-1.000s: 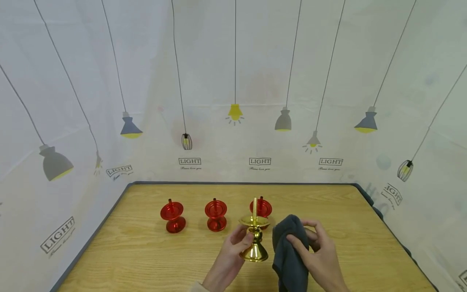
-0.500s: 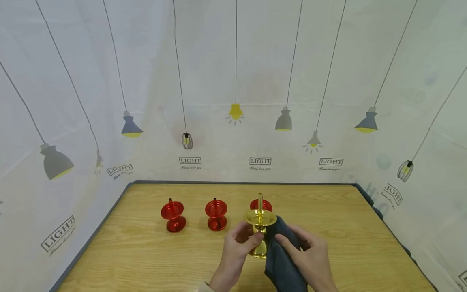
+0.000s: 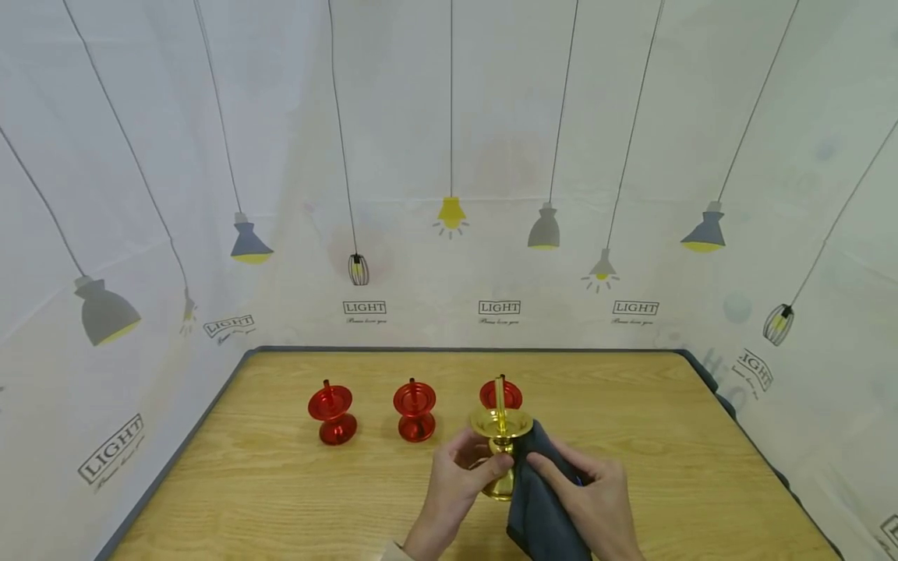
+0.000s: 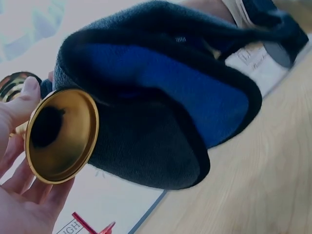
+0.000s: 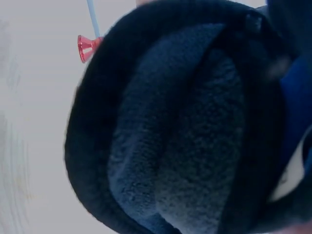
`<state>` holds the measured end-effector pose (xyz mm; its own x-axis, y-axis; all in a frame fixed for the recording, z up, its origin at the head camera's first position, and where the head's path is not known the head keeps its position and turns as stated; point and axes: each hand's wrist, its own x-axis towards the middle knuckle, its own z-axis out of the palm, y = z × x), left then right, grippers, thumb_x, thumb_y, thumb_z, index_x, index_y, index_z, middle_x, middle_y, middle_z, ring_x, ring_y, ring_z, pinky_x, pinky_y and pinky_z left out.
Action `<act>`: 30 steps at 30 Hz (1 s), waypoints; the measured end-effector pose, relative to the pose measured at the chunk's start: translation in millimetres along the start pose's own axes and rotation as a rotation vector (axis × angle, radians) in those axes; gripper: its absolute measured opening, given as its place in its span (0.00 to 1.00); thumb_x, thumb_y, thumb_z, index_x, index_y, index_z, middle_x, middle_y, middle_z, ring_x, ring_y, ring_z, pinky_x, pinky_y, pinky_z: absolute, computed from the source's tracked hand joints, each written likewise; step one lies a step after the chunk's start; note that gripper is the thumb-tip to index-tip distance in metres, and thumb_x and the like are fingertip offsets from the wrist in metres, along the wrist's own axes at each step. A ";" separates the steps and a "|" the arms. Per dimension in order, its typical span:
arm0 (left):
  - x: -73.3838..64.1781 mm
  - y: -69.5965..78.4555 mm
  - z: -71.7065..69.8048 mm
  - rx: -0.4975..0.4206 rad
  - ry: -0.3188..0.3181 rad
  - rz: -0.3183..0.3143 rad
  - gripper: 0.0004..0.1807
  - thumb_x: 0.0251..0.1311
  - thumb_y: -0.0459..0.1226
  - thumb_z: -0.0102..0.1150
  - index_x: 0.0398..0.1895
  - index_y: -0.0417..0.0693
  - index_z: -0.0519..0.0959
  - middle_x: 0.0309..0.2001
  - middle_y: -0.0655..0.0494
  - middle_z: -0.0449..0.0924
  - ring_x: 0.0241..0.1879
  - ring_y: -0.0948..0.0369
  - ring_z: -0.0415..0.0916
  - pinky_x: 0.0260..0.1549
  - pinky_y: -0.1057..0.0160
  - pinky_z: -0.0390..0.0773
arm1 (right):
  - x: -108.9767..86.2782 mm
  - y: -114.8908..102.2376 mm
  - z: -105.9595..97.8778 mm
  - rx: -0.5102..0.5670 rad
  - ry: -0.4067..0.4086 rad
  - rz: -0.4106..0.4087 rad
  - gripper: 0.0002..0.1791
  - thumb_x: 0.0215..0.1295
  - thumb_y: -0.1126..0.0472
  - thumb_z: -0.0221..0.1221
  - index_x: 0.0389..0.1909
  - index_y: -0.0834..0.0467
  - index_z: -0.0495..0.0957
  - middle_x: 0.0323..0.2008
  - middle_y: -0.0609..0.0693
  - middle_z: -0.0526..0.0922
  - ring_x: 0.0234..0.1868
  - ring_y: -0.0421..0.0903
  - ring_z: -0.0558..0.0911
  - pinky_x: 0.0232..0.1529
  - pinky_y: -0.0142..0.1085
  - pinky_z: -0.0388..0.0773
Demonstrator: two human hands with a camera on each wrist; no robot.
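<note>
A shiny gold candle holder [image 3: 501,423], with a dish and a thin upright spike, is held upright above the table. My left hand [image 3: 449,479] grips it by the stem, thumb in front. In the left wrist view the hollow underside of its base [image 4: 62,136] faces the camera. A dark blue-grey cloth [image 3: 543,506] hangs folded from my right hand [image 3: 596,487], which pinches it against the right side of the gold holder. The cloth [image 5: 195,131] fills most of the right wrist view and hides the right fingers there.
Three red candle holders stand in a row on the wooden table [image 3: 281,499]: a left one [image 3: 334,417], a middle one [image 3: 415,413], and a right one [image 3: 501,395] partly hidden behind the gold holder. A white lamp-print curtain [image 3: 414,156] surrounds the table's back and sides.
The cloth in my right hand has moved left, from apart to against the gold candle holder. My left hand has shifted slightly right with the holder. The red holders have stayed put.
</note>
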<state>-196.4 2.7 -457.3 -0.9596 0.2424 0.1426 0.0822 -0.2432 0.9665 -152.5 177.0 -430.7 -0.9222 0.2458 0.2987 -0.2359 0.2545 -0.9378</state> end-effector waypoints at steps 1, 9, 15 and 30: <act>-0.1 -0.4 -0.7 0.005 -0.006 0.002 0.24 0.58 0.41 0.74 0.55 0.40 0.82 0.46 0.53 0.86 0.45 0.59 0.83 0.42 0.63 0.83 | -0.6 0.3 0.6 0.000 0.006 0.001 0.18 0.57 0.59 0.74 0.49 0.57 0.88 0.43 0.56 0.90 0.34 0.38 0.89 0.32 0.31 0.84; 0.8 -2.1 -4.5 0.023 -0.038 0.033 0.24 0.56 0.39 0.75 0.55 0.39 0.82 0.47 0.49 0.86 0.45 0.61 0.83 0.43 0.64 0.83 | -6.2 2.0 3.5 -0.002 0.005 0.034 0.19 0.59 0.57 0.73 0.51 0.57 0.87 0.46 0.56 0.89 0.40 0.37 0.88 0.38 0.30 0.84; -0.9 -2.6 -5.3 0.014 -0.002 0.028 0.24 0.56 0.39 0.76 0.54 0.40 0.82 0.47 0.50 0.86 0.45 0.59 0.84 0.42 0.63 0.84 | -8.6 9.0 3.1 -0.043 -0.128 -0.156 0.18 0.66 0.64 0.66 0.56 0.63 0.83 0.52 0.56 0.86 0.49 0.38 0.86 0.45 0.29 0.83; -4.9 -2.2 -9.2 0.040 -0.038 -0.001 0.23 0.58 0.40 0.74 0.55 0.41 0.83 0.48 0.48 0.87 0.45 0.59 0.84 0.43 0.64 0.83 | -9.5 10.6 5.8 0.039 -0.048 -0.063 0.19 0.56 0.68 0.73 0.50 0.64 0.86 0.48 0.58 0.87 0.44 0.37 0.87 0.39 0.32 0.85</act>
<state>-194.3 -6.7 -462.2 -0.9489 0.2783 0.1491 0.0928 -0.2056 0.9742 -148.1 172.0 -444.5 -0.9184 0.1849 0.3497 -0.3052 0.2312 -0.9238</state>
